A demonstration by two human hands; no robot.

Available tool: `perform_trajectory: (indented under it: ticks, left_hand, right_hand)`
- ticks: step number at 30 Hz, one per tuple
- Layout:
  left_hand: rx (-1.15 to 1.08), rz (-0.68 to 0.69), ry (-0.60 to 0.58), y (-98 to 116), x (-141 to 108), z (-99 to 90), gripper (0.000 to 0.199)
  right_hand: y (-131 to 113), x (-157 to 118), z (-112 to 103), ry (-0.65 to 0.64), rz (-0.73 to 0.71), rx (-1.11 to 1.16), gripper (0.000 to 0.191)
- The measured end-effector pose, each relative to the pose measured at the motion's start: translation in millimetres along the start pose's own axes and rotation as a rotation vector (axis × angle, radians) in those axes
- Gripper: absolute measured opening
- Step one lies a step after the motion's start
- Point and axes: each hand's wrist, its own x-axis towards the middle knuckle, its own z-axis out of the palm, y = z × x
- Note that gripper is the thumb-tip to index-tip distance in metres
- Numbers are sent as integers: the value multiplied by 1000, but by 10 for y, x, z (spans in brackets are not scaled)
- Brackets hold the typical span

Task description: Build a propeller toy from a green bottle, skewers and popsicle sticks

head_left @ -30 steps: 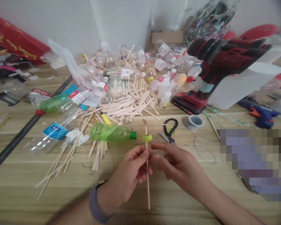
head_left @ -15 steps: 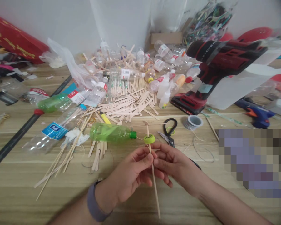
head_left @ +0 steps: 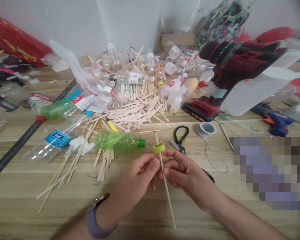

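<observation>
A thin wooden stick (head_left: 168, 196) slants upward between my hands, with a yellow-green bottle cap (head_left: 159, 148) threaded on near its top. Just under the cap, a thin greyish band circles the stick; its material is hard to tell. My right hand (head_left: 187, 173) grips the stick from the right between thumb and fingers. Close beside the band, my left hand (head_left: 140, 176) has thumb and forefinger pinched together; what lies between them is hidden. Another thin stick (head_left: 152, 131) crosses near the top end. Beyond my hands lie a green bottle (head_left: 117, 140) and black-handled scissors (head_left: 181, 136).
A red and black cordless drill (head_left: 230, 76) stands at the right, near a wire spool (head_left: 206, 129) and a blue glue gun (head_left: 275, 118). Flat wooden sticks (head_left: 130, 115) and plastic bottles (head_left: 173, 51) are heaped behind. A black bar (head_left: 17, 146) lies at the left.
My left thumb has moved off the stick to its left side, uncovering the greyish band. The stick's lower end has swung slightly right.
</observation>
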Motion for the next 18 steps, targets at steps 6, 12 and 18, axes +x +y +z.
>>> perform_trajectory:
  ticks: [6,12,18]
  left_hand:
    - [257,126,188,8,-72,-8,20]
    - [410,151,248,35,-74,55,13]
    - [547,135,287,21,-32,45,17]
  right_hand:
    - [24,-1,-2,56,-60,-58,53]
    - [79,-16,62,104,-152,-261,52]
    - [110,-29,99,161,-203,-366,45]
